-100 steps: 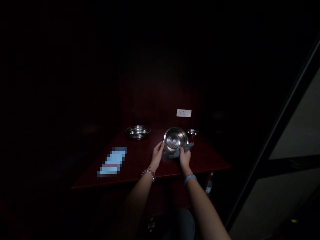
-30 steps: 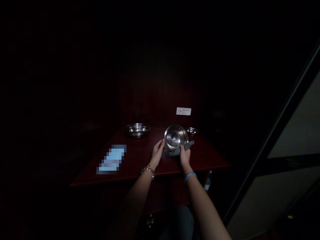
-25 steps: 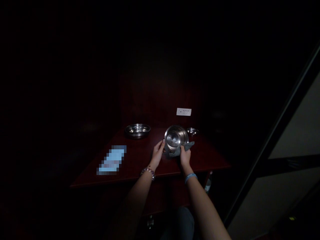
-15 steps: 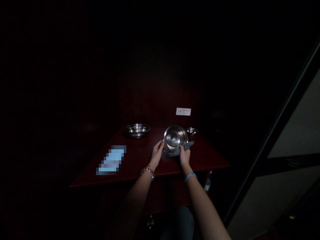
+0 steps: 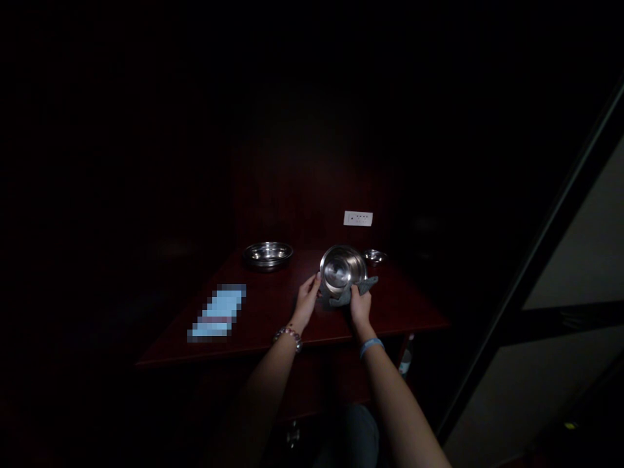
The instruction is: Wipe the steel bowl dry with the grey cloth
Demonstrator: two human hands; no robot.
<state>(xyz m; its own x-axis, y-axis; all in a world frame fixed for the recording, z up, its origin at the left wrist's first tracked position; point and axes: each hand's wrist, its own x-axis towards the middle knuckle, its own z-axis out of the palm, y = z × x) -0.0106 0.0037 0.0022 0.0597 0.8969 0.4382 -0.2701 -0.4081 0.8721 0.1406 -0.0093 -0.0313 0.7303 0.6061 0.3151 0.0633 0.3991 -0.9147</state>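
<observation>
A shiny steel bowl (image 5: 337, 269) is tilted on its side above the table, its open mouth facing me. My left hand (image 5: 307, 299) grips its left rim, thumb at the edge and the other fingers partly hidden behind. At the lower right, my right hand (image 5: 361, 307) is closed on a grey cloth (image 5: 342, 298) pressed against the bowl's rim and outer wall. One corner of the cloth sticks out to the right. Most of the right fingers are hidden behind the cloth and bowl.
Stacked steel dishes (image 5: 268, 255) stand at the back left of the dark red table (image 5: 273, 312). A small steel bowl (image 5: 375, 257) sits at the back right. A blurred-out bright screen (image 5: 219, 313) lies front left. A white socket (image 5: 357, 218) is on the back wall, and a bottle (image 5: 406, 357) stands below, right.
Both hands keep almost the same place on the bowl and cloth. The whole view has shifted very slightly; nothing is let go or picked up.
</observation>
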